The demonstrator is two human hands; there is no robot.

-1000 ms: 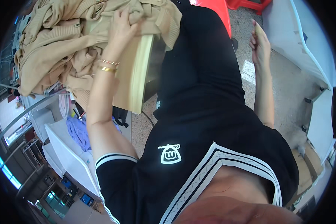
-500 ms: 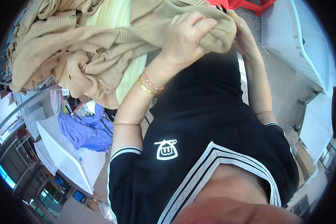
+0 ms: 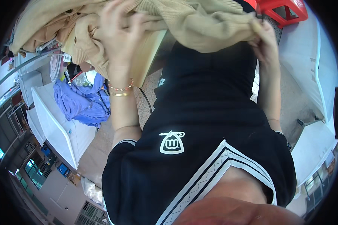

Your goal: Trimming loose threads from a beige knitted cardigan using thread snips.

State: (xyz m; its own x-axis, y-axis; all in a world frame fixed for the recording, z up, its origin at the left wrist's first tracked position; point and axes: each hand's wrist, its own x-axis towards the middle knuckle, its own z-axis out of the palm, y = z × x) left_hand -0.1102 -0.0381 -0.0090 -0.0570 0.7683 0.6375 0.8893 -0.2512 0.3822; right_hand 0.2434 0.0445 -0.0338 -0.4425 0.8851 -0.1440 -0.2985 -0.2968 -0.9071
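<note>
A beige knitted garment [image 3: 206, 28] with ribbed edges stretches across the top of the view, its right end hanging over my lap. My right hand [image 3: 266, 41] pinches that right end between thumb and fingers. Something thin and dark, like a pointed tool tip [image 3: 259, 11], shows beside those fingers; most of it is hidden. My left hand [image 3: 120, 33], slightly blurred and wearing bracelets [image 3: 121, 90] at the wrist, is over the garment's left part with its fingers apart. More beige knitwear [image 3: 45, 28] lies heaped to the left.
A pale board edge [image 3: 150, 56] lies beneath the knitwear. Left of me, a white bin [image 3: 60, 127] has a purple-blue garment [image 3: 82, 99] over it. A red plastic stool [image 3: 285, 11] stands at the far right, near a large pale wheeled bin [image 3: 300, 56].
My left hand has let go of the garment and moved left, its fingers spreading. My right hand has shifted right, drawing the garment's end with it.
</note>
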